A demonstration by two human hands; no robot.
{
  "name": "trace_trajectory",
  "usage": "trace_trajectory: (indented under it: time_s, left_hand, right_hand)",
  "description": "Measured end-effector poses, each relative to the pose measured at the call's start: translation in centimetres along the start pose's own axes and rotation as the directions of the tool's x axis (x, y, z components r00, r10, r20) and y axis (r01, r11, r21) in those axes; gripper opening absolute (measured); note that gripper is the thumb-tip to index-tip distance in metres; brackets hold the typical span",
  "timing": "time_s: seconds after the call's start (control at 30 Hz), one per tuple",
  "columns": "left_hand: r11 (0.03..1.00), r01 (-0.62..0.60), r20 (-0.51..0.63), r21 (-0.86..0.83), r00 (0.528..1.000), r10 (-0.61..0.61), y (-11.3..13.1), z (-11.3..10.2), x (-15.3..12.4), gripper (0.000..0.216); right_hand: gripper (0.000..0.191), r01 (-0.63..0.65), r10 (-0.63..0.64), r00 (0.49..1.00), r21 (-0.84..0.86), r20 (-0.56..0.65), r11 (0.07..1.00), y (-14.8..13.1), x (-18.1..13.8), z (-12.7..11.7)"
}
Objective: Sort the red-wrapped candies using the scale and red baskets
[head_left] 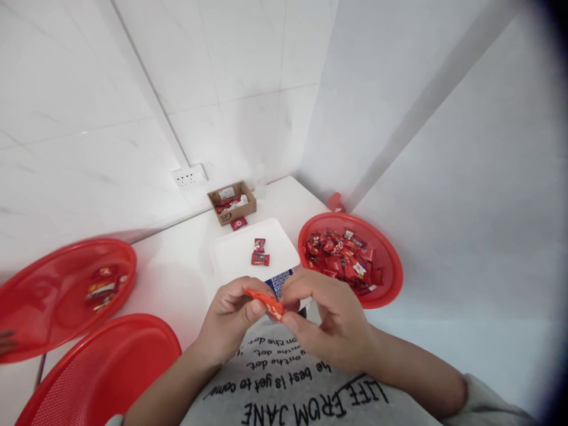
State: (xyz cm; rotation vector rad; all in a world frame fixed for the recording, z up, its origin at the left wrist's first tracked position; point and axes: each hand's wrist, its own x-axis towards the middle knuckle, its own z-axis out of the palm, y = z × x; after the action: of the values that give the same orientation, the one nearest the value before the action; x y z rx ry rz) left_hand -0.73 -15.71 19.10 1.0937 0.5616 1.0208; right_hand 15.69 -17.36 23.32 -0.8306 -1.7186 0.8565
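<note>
Close to my chest, both hands hold one small red-orange wrapped candy (267, 303). My left hand (233, 316) pinches its left end between thumb and fingers. At the other end, the fingertips and thumb of my right hand (331, 316) are closed on the wrapper. Just beyond is a weighing scale with a white pan (231, 260), its blue keypad (281, 283) partly covered by my hands. Two small red packets lie on the pan, one packet (260, 245) behind the other packet (260, 259).
A red basket (394, 266) full of red packets stands at right. Behind the scale sits a cardboard box (237, 214) of packets, with a red packet (238, 223) before it. At left are a red basket (44, 266) with several packets and another red basket (128, 349). Another person's hand (6, 341) shows far left.
</note>
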Motion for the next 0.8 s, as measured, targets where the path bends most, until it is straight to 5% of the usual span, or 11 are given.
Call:
trace_trajectory:
  time_s: [0.17,0.53,0.8]
  left_hand:
    - [1.0,-0.003,-0.027,-0.008,1.0,0.003,0.02,-0.14,0.11,0.01]
    - [0.982,0.071,0.14,-0.178,0.989,-0.046,0.15,0.15,0.75,0.005]
    - [0.963,0.142,0.157,-0.228,0.982,-0.108,-0.24,0.27,0.42,0.01]
  right_hand:
    - [0.009,-0.017,0.017,1.0,-0.114,-0.006,0.993,-0.15,0.0,-0.22]
    - [0.013,-0.357,0.308,0.926,0.241,0.217,0.903,-0.17,-0.15,-0.28]
    - [0.013,-0.329,0.276,0.935,0.253,0.222,0.91,-0.63,-0.24,-0.36]
